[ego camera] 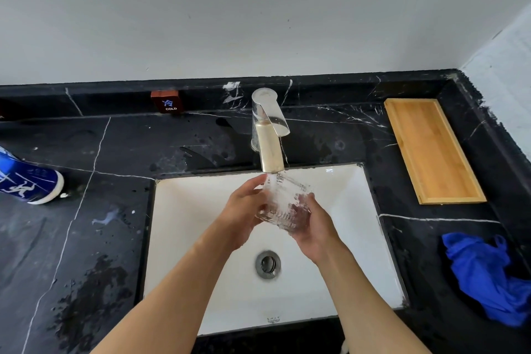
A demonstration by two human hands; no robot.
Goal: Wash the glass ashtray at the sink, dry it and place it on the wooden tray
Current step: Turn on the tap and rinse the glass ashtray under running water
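I find the glass ashtray held over the white sink, directly under the tap, with water running onto it. The basin holds nothing besides the running water; its drain sits in the middle of the floor, open to view below the hands.

The left hand cups the ashtray's left side, fingers curled around its far edge. The right hand supports it from below and from the right, fingers wrapped on the ribbed glass. Both hands grip the one piece between them.

The wooden tray lies at the counter's back right corner, along the right edge, and I see nothing in it. A crumpled blue cloth lies at the counter's right edge, nearer the front, well apart from the tray.

On the black marble counter, a blue and white container lies at the left edge (partly cut off by the frame, so I cannot tell its contents). A small dark sign marked COLD stands on the back ledge, left of the tap. Wet patches mark the counter's front left area and the strip behind the basin.
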